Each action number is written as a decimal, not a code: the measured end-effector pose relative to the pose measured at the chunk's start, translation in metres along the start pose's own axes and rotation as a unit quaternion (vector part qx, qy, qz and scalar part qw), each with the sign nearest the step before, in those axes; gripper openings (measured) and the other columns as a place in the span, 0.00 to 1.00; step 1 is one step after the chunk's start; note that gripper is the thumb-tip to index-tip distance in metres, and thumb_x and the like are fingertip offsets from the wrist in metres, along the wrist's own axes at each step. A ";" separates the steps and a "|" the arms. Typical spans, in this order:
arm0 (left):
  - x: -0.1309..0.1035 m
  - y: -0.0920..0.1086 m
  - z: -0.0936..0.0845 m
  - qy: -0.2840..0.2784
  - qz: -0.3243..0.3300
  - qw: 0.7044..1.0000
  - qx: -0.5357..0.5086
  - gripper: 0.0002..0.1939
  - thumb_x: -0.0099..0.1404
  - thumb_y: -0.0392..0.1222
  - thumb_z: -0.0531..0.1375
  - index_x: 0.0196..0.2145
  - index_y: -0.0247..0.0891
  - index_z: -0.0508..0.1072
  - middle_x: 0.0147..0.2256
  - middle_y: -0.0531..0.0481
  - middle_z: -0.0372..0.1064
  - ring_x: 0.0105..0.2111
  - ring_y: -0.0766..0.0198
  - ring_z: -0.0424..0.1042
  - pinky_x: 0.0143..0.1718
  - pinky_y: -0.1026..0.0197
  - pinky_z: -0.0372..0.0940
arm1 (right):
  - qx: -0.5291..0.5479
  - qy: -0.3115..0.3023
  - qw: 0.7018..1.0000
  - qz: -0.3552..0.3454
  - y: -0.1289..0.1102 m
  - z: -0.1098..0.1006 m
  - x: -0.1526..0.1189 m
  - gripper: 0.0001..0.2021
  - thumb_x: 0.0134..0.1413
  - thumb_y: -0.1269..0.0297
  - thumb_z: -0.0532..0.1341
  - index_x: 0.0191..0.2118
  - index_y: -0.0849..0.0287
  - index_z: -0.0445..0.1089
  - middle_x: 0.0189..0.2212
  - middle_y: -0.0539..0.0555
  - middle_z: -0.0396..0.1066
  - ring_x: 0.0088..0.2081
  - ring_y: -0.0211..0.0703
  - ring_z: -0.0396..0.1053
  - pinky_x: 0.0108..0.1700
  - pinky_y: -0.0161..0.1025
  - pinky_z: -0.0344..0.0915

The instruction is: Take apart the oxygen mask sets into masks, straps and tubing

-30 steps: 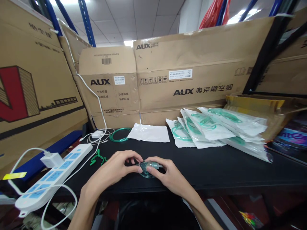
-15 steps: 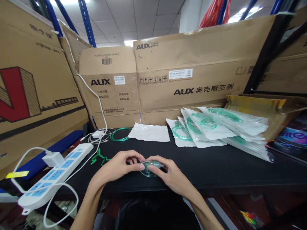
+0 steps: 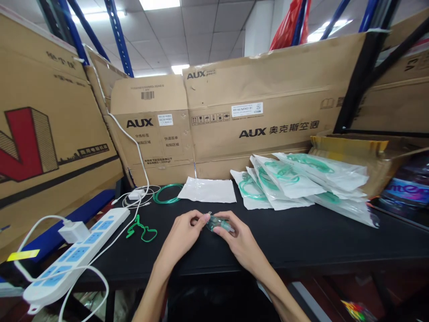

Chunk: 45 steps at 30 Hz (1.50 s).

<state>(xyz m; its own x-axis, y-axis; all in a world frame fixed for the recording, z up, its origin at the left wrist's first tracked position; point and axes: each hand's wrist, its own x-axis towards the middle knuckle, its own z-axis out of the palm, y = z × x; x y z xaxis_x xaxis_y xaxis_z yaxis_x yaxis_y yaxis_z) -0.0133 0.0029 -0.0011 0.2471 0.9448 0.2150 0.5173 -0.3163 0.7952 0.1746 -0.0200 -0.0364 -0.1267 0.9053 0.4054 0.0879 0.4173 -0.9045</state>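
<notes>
Two bare hands meet on one small translucent green breathing mask [image 3: 216, 222], just below the centre of the frame, held up over the near part of the black tabletop [image 3: 288, 239]. The left hand [image 3: 186, 230] has its thumb and fingers drawn together in a narrow pinch on the mask's upper-left edge; the right hand [image 3: 240, 237] is curled around the other end, thumb across the front. As for progress, the mask is out of any wrapping, and a coil of green tubing [image 3: 164, 201] and a green elastic strap [image 3: 136, 224] lie well apart from it at centre left, so neither appears fitted to it; how much handling remains cannot be judged from this view. Behind the hands lies a flat white pouch [image 3: 208, 190], and at centre right a pile of clear-fronted pouches [image 3: 288, 179] shows green tubing inside. The mask's long axis slants from upper left to lower right, its pale connector [image 3: 230, 228] pointing lower right, towards the right palm. Fingers hide much of the body, so which way its open side faces is unclear.
</notes>
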 end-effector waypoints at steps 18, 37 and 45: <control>-0.033 -0.023 0.039 0.061 0.020 0.989 -0.133 0.17 0.73 0.57 0.55 0.35 0.43 0.74 0.32 0.50 0.71 0.33 0.59 0.71 0.36 0.62 0.66 | 0.105 -0.071 0.984 0.128 -0.006 -0.010 0.001 0.16 0.59 0.55 0.68 0.51 0.52 0.74 0.46 0.52 0.77 0.51 0.46 0.73 0.54 0.40 0.68; -0.034 -0.026 0.040 0.067 0.035 0.988 -0.133 0.10 0.72 0.45 0.59 0.45 0.45 0.80 0.37 0.50 0.72 0.32 0.63 0.69 0.34 0.64 0.64 | 0.099 -0.056 0.980 0.162 -0.004 -0.009 0.002 0.11 0.53 0.58 0.71 0.39 0.57 0.77 0.38 0.52 0.76 0.44 0.46 0.72 0.47 0.41 0.66; -0.034 -0.022 0.041 0.082 0.047 0.990 -0.105 0.08 0.72 0.40 0.59 0.42 0.45 0.79 0.35 0.53 0.71 0.29 0.67 0.67 0.31 0.67 0.62 | 0.120 -0.045 0.982 0.135 -0.001 -0.008 0.000 0.07 0.51 0.60 0.74 0.33 0.55 0.79 0.39 0.52 0.74 0.51 0.47 0.71 0.50 0.40 0.66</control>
<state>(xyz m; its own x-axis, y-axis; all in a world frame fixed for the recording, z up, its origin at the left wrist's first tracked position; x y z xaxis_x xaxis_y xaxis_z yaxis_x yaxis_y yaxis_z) 0.0005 -0.0259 -0.0490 0.1404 0.9187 0.3692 0.3119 -0.3950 0.8641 0.1819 -0.0200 -0.0343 -0.2185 0.9653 0.1428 -0.1046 0.1223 -0.9870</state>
